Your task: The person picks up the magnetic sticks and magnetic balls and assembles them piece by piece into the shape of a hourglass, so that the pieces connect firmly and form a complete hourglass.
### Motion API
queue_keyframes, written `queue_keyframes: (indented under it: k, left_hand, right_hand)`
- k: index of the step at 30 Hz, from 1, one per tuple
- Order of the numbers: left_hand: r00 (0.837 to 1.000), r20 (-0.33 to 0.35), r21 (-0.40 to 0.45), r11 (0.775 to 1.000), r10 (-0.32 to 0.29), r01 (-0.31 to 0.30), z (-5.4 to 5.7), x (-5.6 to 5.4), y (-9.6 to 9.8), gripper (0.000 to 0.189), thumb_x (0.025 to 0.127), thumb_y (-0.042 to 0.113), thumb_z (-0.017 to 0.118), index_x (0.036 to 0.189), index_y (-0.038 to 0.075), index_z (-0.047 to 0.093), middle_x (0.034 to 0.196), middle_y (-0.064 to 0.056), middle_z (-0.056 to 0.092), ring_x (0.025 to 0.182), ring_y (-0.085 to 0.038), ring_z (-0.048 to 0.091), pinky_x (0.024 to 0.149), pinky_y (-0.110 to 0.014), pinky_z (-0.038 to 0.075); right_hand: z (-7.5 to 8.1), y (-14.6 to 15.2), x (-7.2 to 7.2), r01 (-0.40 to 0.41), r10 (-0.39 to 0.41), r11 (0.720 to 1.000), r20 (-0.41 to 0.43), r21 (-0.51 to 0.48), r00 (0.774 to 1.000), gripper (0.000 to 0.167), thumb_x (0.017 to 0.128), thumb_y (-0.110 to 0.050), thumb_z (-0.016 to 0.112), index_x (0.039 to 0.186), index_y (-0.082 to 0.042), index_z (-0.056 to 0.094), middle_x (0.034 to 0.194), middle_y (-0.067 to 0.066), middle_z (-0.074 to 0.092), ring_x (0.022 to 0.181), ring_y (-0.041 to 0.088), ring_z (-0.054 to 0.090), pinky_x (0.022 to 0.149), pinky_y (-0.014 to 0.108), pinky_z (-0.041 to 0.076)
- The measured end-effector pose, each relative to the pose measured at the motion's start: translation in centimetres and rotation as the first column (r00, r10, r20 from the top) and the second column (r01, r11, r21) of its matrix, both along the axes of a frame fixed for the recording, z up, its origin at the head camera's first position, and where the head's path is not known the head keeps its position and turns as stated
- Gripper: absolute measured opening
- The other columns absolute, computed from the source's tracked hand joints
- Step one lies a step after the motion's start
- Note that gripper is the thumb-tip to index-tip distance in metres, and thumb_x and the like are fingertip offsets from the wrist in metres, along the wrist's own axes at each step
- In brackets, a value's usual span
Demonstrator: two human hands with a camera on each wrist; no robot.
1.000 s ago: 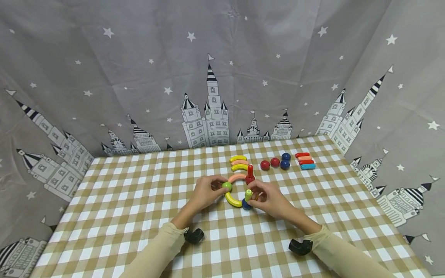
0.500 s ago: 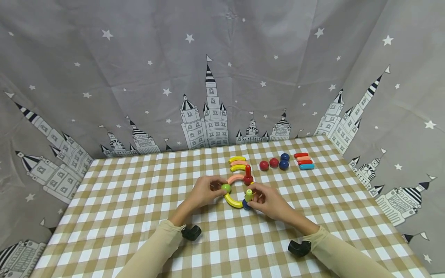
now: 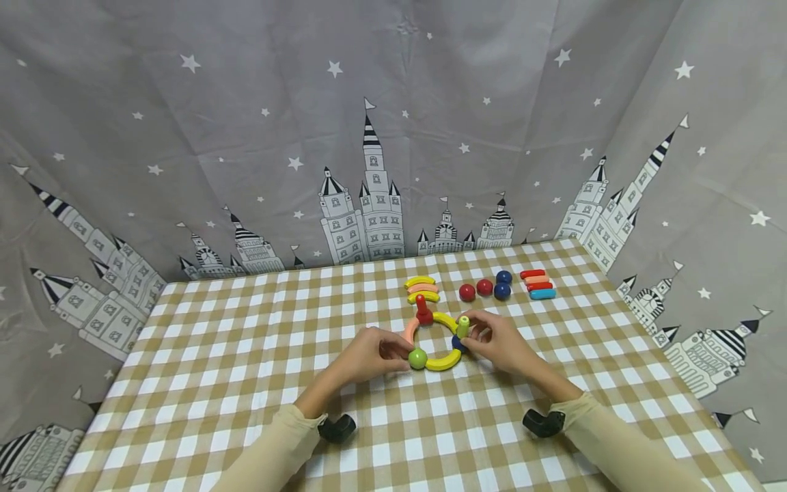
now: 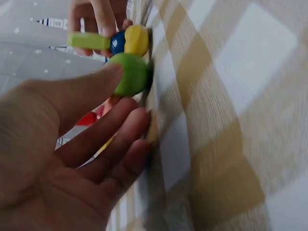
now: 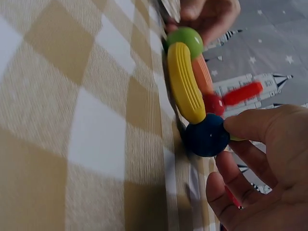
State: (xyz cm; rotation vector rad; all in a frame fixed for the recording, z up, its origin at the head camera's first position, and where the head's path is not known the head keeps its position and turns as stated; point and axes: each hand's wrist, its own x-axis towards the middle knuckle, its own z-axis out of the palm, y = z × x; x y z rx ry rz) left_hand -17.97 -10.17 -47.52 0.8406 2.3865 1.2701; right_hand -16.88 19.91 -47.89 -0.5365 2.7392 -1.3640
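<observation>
The ring [image 3: 439,365] lies on the checked cloth [image 3: 246,369] between the two hands: three glossy balls joined by three curved arcs, with two straight rods rising from it. At the ring's near left is a bright green ball [image 3: 417,359], at its right a dark blue ball [image 3: 458,343], at its far left a red ball [image 3: 425,317]. A peach arc [image 3: 410,332] makes the ring's left side; the near arc [image 3: 445,361] and far arc [image 3: 445,320] are both yellow, and the near one shows lengthwise grooves in the right wrist view. A red rod [image 3: 421,303] stands on the red ball, leaning slightly; a lime rod [image 3: 464,325] with a paler tip stands on the blue ball.

The left hand [image 3: 371,354] pinches the green ball, thumb pressed on it. The right hand [image 3: 501,342] grips the blue ball between thumb and fingers; whether it also touches the lime rod is unclear.

Beyond the ring lie three loose arcs [image 3: 422,288], two yellow and one peach. Beyond it to the right sit four loose balls [image 3: 484,287], two red and two blue, then four loose rods [image 3: 539,285] in red, peach, red and light blue.
</observation>
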Motion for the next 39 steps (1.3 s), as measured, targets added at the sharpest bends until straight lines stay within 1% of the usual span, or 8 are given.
queue_keyframes:
  k: [3, 7, 13, 17, 20, 25, 30, 39]
  left_hand:
    - [0.996, 0.058, 0.001, 0.998, -0.068, 0.068, 0.2, 0.4, 0.3, 0.025, 0.089, 0.014, 0.083, 0.112, 0.010, 0.078, 0.098, 0.000, 0.077, 0.084, -0.010, 0.071, 0.075, -0.026, 0.057]
    - [0.993, 0.100, 0.003, 0.998, -0.067, 0.067, 0.3, 0.4, 0.5, 0.019, 0.091, 0.018, 0.081, 0.109, 0.014, 0.078, 0.097, 0.004, 0.077, 0.083, -0.011, 0.071, 0.074, -0.027, 0.057]
    - [0.995, 0.010, 0.067, 0.993, 0.101, -0.101, -0.1, -0.5, 0.5, 0.013, 0.092, 0.019, 0.079, 0.101, 0.011, 0.077, 0.087, 0.001, 0.074, 0.074, -0.019, 0.069, 0.063, -0.025, 0.053]
    - [0.973, -0.056, 0.106, 0.970, 0.224, -0.218, -0.7, -1.5, 1.0, 0.021, 0.094, 0.017, 0.077, 0.112, 0.007, 0.074, 0.102, -0.003, 0.075, 0.082, -0.017, 0.070, 0.071, -0.027, 0.056]
    - [0.961, -0.079, 0.099, 0.961, 0.265, -0.257, -1.0, -2.2, 1.6, 0.027, 0.095, 0.019, 0.076, 0.121, 0.010, 0.073, 0.114, -0.003, 0.075, 0.088, -0.014, 0.070, 0.078, -0.030, 0.056]
    - [0.957, -0.097, 0.092, 0.960, 0.274, -0.266, -1.4, -3.3, 2.5, 0.026, 0.096, 0.019, 0.075, 0.121, 0.012, 0.075, 0.113, -0.001, 0.075, 0.088, -0.013, 0.070, 0.079, -0.032, 0.056]
    - [0.964, -0.083, 0.082, 0.966, 0.253, -0.246, -1.6, -4.0, 3.0, 0.024, 0.097, 0.019, 0.074, 0.119, 0.010, 0.076, 0.110, -0.002, 0.076, 0.090, -0.012, 0.070, 0.080, -0.030, 0.055]
    - [0.973, -0.098, 0.062, 0.977, 0.208, -0.202, -1.5, -4.1, 2.8, 0.023, 0.096, 0.017, 0.074, 0.117, 0.008, 0.077, 0.107, -0.003, 0.076, 0.083, -0.011, 0.068, 0.074, -0.027, 0.054]
  right_hand:
    - [-0.1, 0.4, -0.3, 0.016, -0.017, 1.000, 0.025, 0.006, 1.000, 0.029, 0.091, -0.009, 0.078, 0.118, -0.012, 0.068, 0.091, 0.000, 0.067, 0.082, 0.016, 0.061, 0.077, 0.030, 0.054]
    - [-0.2, 0.6, -0.4, 0.010, -0.010, 1.000, 0.038, 0.001, 0.999, 0.029, 0.092, -0.011, 0.078, 0.119, -0.012, 0.067, 0.094, 0.001, 0.068, 0.084, 0.017, 0.062, 0.078, 0.032, 0.055]
    - [-0.7, 0.7, -0.3, 0.001, -0.002, 1.000, 0.037, 0.022, 0.999, 0.030, 0.091, -0.013, 0.079, 0.119, -0.012, 0.067, 0.101, 0.000, 0.069, 0.086, 0.015, 0.063, 0.078, 0.030, 0.055]
    - [-0.8, 0.7, -0.1, -0.002, 0.001, 1.000, 0.040, 0.026, 0.999, 0.029, 0.091, -0.012, 0.079, 0.117, -0.011, 0.066, 0.103, 0.001, 0.069, 0.086, 0.014, 0.064, 0.077, 0.029, 0.055]
    - [-0.8, 0.7, 0.0, -0.006, 0.005, 1.000, 0.037, 0.022, 0.999, 0.027, 0.092, -0.012, 0.078, 0.116, -0.011, 0.066, 0.104, 0.003, 0.070, 0.087, 0.014, 0.065, 0.076, 0.028, 0.056]
    - [-1.0, 0.6, 0.2, -0.012, 0.011, 1.000, 0.020, 0.020, 1.000, 0.025, 0.092, -0.011, 0.078, 0.115, -0.009, 0.068, 0.105, 0.004, 0.071, 0.088, 0.014, 0.066, 0.076, 0.027, 0.056]
    - [-1.1, 0.5, 0.3, -0.008, 0.007, 1.000, 0.008, 0.024, 1.000, 0.024, 0.092, -0.011, 0.078, 0.114, -0.008, 0.068, 0.102, 0.003, 0.071, 0.087, 0.014, 0.065, 0.075, 0.027, 0.056]
    - [-0.7, 0.4, 0.2, -0.001, -0.002, 0.997, 0.038, 0.074, 0.999, 0.028, 0.093, -0.013, 0.077, 0.120, -0.008, 0.069, 0.099, 0.000, 0.070, 0.085, 0.013, 0.063, 0.075, 0.027, 0.054]
